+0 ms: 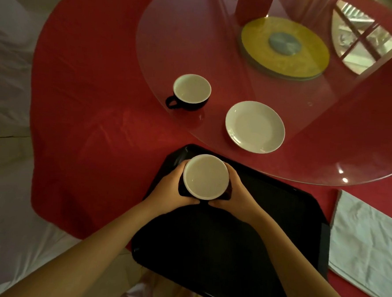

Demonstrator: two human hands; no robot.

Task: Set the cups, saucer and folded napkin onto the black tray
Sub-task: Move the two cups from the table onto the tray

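1. the left hand (173, 185) and the right hand (234, 192) are wrapped around a cup (206, 177) from opposite sides, fingers curled against its dark outer wall, thumbs nearly meeting on the near side.
2. that cup is upright, white inside, and sits over the far left part of the black tray (266, 221); whether its base touches the tray i cannot tell.
3. the tray lies on the near edge of the red tabletop (89, 119), one corner overhanging toward the person.
4. a second cup (191, 92), black outside with its handle pointing left, stands on the glass turntable (185, 44) beyond the tray.
5. a white saucer (255, 126) rests on the same glass, right of the second cup and apart from it.
6. a folded napkin (365, 246) lies on the tabletop just beside the tray's right edge.
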